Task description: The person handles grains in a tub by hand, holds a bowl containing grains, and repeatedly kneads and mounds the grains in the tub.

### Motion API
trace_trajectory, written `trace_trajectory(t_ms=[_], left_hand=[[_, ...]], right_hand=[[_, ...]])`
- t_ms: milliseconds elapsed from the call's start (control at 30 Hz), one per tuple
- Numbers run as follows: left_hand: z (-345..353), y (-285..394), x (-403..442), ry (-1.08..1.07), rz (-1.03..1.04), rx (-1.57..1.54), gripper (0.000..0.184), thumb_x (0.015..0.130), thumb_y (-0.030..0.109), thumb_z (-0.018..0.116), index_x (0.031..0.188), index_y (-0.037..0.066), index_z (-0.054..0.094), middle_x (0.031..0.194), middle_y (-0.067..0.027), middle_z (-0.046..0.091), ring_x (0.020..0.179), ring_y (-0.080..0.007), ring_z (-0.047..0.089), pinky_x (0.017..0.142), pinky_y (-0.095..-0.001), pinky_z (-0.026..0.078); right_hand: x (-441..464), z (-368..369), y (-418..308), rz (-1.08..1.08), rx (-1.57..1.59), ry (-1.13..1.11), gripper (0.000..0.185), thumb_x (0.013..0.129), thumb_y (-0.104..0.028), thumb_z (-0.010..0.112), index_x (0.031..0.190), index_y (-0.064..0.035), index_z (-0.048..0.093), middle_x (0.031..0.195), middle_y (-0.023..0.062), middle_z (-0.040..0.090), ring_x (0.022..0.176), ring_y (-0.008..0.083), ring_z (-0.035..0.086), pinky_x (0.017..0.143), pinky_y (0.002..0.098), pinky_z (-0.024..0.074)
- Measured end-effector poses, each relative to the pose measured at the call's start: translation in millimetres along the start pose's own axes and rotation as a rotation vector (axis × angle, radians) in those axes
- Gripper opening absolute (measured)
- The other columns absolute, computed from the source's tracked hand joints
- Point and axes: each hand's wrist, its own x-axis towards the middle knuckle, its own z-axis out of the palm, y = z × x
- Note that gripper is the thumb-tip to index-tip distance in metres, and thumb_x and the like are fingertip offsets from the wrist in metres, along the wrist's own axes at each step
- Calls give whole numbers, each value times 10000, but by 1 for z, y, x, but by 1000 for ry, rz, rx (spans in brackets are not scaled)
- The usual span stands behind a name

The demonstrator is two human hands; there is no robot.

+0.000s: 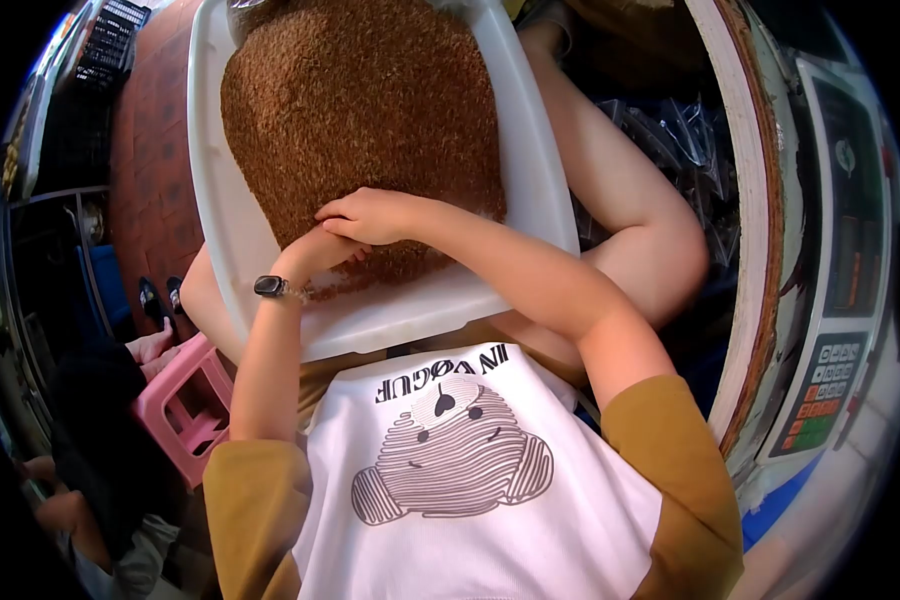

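White tray (410, 325) under brown granules (360, 110), right hand (370, 216) against left hand (315, 252) over them, openness of both unclear.

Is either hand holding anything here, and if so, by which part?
Cannot be told: the right hand overlaps the left hand over the loose brown material, hiding any grip.

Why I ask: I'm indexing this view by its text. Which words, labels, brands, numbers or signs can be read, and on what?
"IN VOGUE": on the white shirt front, upside down in this view, the O slashed, the last letter not fully clear.
Key markings on the keypad at the right: too small to read.
Markings on the dark panel above it: too small and blurred.
Wristwatch: no text readable.
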Motion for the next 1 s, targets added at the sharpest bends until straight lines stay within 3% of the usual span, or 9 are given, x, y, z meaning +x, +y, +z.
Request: trace_trajectory(t_ms=[300, 433, 633, 700, 767, 833, 900, 933, 1000], left_hand=[[1, -16, 4, 362, 449, 156, 212, 801, 154, 571, 947, 9, 622, 936, -183, 632, 871, -325, 592, 746, -398, 464], [-7, 7, -8, 421, 366, 7, 209, 809, 138, 553, 935, -19, 610, 893, -188, 637, 822, -320, 608, 725, -371, 471], [-26, 16, -16, 638, 425, -276, 258, 879, 209, 507, 982, -12, 593, 828, -126, 661, 798, -193, 630, 720, -297, 466], [-30, 11, -15, 691, 483, -372, 288, 893, 240, 501, 1005, -10, 590, 842, -117, 664, 807, -179, 625, 729, -283, 462], [-37, 5, -15, 762, 510, -407, 315, 908, 249, 489, 1037, -25, 578, 882, -107, 660, 834, -167, 613, 761, -274, 451], [-45, 1, -18, 834, 512, -381, 342, 924, 235, 470, 1079, -58, 557, 948, -97, 648, 882, -157, 594, 817, -269, 434], [-51, -3, -19, 896, 555, -390, 329, 914, 243, 483, 1093, -21, 565, 956, -90, 647, 890, -151, 592, 810, -266, 436], [-53, -5, -17, 932, 576, -402, 314, 906, 248, 496, 1085, 2, 575, 938, -82, 653, 881, -145, 599, 793, -267, 445], [-53, -6, -17, 967, 603, -443, 300, 897, 249, 509, 1092, 33, 580, 926, -71, 659, 875, -139, 603, 780, -265, 452]], right_hand=[[4, 4, 9, -153, -31, 191, 422, 899, -267, 432, 1282, -90, 449, 1245, 153, 505, 1117, 303, 505, 942, 365, 404], [8, -12, 11, -186, 210, 278, 424, 886, -222, 476, 1283, -77, 446, 1250, 154, 507, 1120, 282, 516, 936, 353, 411], [10, -47, 19, -211, 456, 437, 390, 910, -269, 469, 1273, -125, 475, 1211, 121, 536, 1079, 203, 537, 878, 312, 444], [-4, -63, 9, -16, 799, 438, 423, 900, -290, 486, 1290, -132, 455, 1212, 111, 525, 1037, 206, 558, 812, 286, 465], [-9, -72, 11, -7, 887, 567, 344, 875, -298, 512, 1170, -129, 563, 1051, 99, 615, 893, 184, 611, 704, 262, 472], [-11, -78, 18, -28, 702, 701, 440, 884, -420, 431, 1211, -138, 518, 1097, 139, 597, 891, 256, 623, 732, 369, 496], [-19, -98, 16, 126, 693, 761, 305, 874, -307, 466, 1007, -59, 586, 979, 126, 617, 815, 181, 638, 717, 327, 501], [-18, -96, 15, 109, 656, 828, 253, 872, -267, 477, 923, -47, 591, 892, 110, 640, 690, 160, 646, 604, 330, 511], [-20, -90, 4, 154, 434, 893, 234, 862, -257, 501, 892, -48, 601, 811, 95, 645, 683, 181, 646, 605, 328, 507]])
